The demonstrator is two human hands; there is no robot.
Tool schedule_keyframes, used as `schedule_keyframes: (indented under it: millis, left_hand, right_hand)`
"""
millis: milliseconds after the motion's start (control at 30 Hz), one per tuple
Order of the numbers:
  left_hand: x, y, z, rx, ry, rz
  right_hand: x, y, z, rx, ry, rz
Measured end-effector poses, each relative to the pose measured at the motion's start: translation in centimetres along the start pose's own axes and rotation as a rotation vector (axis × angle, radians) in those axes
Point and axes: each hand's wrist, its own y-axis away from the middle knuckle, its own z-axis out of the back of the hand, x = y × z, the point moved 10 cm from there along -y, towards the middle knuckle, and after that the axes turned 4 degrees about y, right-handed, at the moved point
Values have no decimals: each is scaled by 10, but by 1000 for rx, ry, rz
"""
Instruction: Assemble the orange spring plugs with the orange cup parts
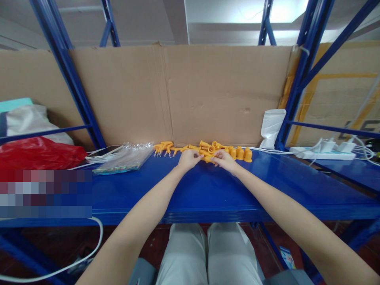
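Observation:
My left hand (190, 158) and my right hand (224, 159) meet over the blue shelf (196, 190), fingers pinched together on a small orange plastic part (208, 159) held between them. Right behind the hands lies a pile of several orange plastic parts (209, 149). A short row of orange cap-shaped pieces (242, 153) stands to the right of the pile. To the left lie a few orange pieces with metal springs (164, 148).
A clear plastic bag (126, 159) and a phone (103, 152) lie at the left, beside a red bag (35, 154). A white pouch (271, 127) and a white power strip (322, 153) with cables sit at the right. Cardboard (178, 91) walls the back; blue rack posts (71, 75) stand either side.

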Motion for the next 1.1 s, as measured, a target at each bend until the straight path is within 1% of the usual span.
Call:
schedule_keyframes:
  millis: [67, 133, 200, 233, 267, 300, 367, 433, 467, 533, 633, 700, 833, 1000, 1100]
  left_hand:
    - [-1, 0, 13, -100, 13, 10]
    - [3, 1, 28, -215, 43, 63]
    - [13, 3, 39, -290, 109, 173]
    - [19, 5, 41, -300, 158, 247]
    - [26, 8, 40, -285, 219, 330]
    - [33, 11, 35, -246, 290, 424]
    - [45, 20, 17, -106, 444, 624]
    - [46, 30, -3, 52, 597, 767]
    - [43, 33, -9, 102, 664, 799]
    - [36, 32, -13, 127, 778, 790]
    - [28, 27, -9, 76, 882, 715]
    - [23, 23, -6, 56, 924, 654]
    - [18, 17, -3, 32, 980, 554]
    - [20, 11, -4, -14, 1021, 477]
    - [25, 7, -3, -46, 1005, 431]
  right_hand:
    - [1, 3, 2, -3, -55, -42]
    - [2, 5, 4, 2, -128, -64]
    - [4, 5, 5, 15, -202, -53]
    - [5, 4, 6, 22, -229, -37]
    - [6, 4, 6, 27, -247, -17]
    - [7, 3, 7, 31, -256, 3]
    - [9, 2, 9, 33, -259, 49]
    - [11, 1, 10, 42, -255, 101]
    - [12, 0, 10, 49, -252, 127]
    - [13, 0, 11, 64, -247, 171]
    - [13, -3, 15, 60, -249, 204]
    - [10, -5, 19, 32, -252, 187]
    - [-2, -8, 24, 2, -287, 45]
    - [-8, 1, 12, 132, -330, -123]
    - [-7, 6, 7, 181, -332, -160]
